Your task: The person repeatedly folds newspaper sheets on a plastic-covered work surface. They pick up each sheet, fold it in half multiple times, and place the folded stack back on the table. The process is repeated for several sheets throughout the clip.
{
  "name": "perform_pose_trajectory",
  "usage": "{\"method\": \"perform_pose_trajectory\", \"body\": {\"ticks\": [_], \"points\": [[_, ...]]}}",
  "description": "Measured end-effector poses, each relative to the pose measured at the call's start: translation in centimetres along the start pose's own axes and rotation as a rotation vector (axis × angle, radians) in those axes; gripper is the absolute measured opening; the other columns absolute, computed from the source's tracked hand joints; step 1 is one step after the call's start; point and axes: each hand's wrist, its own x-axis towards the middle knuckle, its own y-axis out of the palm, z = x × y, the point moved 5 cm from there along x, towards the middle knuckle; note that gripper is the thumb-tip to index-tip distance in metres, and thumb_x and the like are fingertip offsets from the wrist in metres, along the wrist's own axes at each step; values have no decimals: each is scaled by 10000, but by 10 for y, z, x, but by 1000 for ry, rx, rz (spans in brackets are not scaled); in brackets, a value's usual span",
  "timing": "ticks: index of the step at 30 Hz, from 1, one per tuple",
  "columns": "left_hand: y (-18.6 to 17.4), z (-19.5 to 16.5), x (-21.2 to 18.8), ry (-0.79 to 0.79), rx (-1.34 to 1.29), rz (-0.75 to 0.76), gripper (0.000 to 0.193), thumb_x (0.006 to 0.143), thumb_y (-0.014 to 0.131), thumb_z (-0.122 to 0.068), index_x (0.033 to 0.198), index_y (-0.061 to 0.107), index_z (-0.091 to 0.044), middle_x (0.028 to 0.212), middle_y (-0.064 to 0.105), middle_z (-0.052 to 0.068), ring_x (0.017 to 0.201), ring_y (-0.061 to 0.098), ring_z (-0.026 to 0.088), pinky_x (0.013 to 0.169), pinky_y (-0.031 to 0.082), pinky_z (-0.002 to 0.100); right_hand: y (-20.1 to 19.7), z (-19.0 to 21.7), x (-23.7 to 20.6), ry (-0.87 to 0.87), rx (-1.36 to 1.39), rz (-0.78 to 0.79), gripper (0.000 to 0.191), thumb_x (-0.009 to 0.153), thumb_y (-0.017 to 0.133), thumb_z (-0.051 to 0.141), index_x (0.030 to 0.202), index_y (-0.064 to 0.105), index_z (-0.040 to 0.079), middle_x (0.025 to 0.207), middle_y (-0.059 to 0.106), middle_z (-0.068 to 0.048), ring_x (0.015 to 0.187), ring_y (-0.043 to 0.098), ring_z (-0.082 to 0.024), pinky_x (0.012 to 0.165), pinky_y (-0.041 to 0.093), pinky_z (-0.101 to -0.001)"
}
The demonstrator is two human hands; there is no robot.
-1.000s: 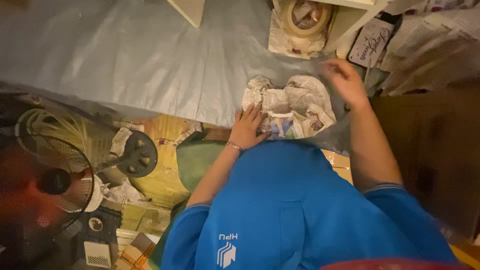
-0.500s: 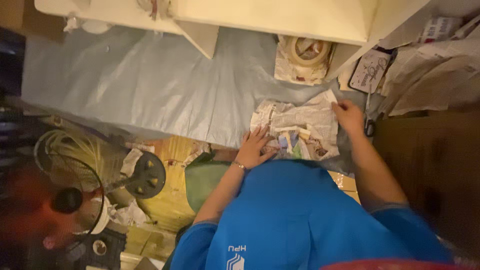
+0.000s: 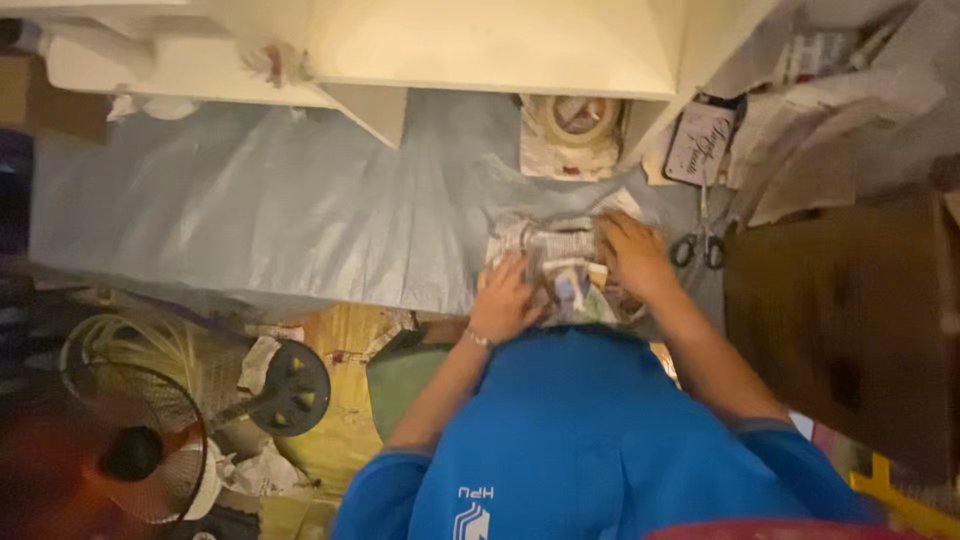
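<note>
Warm, dim yellowish light falls over a cluttered room. A pale blue plastic sheet (image 3: 260, 215) covers the work surface from nine to twelve o'clock. Cream-white furniture (image 3: 500, 45) spans twelve o'clock. A dark brown wooden cabinet (image 3: 850, 320) stands at three. A fan (image 3: 130, 440) lies at eight, on a floor littered with yellow cardboard (image 3: 335, 400).
</note>
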Motion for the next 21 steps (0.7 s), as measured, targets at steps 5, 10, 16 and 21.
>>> {"method": "perform_pose_trajectory", "body": {"ticks": [5, 10, 16, 21], "points": [[-21, -2, 53, -24, -6, -251, 601, 862, 720, -446, 1366, 627, -131, 1547, 442, 164, 1473, 356, 380, 1204, 297, 590, 24, 1, -22, 10, -323, 135, 722, 741, 787, 128, 1437, 617, 39, 1714, 266, -201, 1553, 260, -391, 1193, 304, -528], [-28, -22, 108, 65, 119, -308, 621, 909, 681, -457, 1419, 548, -126, 1546, 511, 139, 1443, 447, 322, 1120, 335, 563, 24, 3, -25, 359, -444, 592, 1121, 463, 1004, 323, 1432, 544, -1, 1695, 133, -141, 1578, 11, -375, 1256, 157, -499], [-15, -4, 140, -482, -29, -88, 880, 870, 701, -577, 1507, 417, -40, 1466, 505, 200, 1327, 488, 385, 1079, 403, 508, 17, -7, -45, 340, -429, 528, 646, 760, 853, 365, 1284, 659, 40, 1755, 65, -146, 1627, 3, -368, 1279, 112, -589], [2, 19, 130, -613, -371, 55, 761, 882, 694, -508, 1434, 462, -38, 1354, 593, 181, 1226, 577, 344, 1010, 472, 454, 23, -40, -47, 330, -222, 281, 978, 717, 804, 229, 1601, 387, 219, 1678, -50, -128, 1522, 21, -400, 1200, 120, -610]]}}
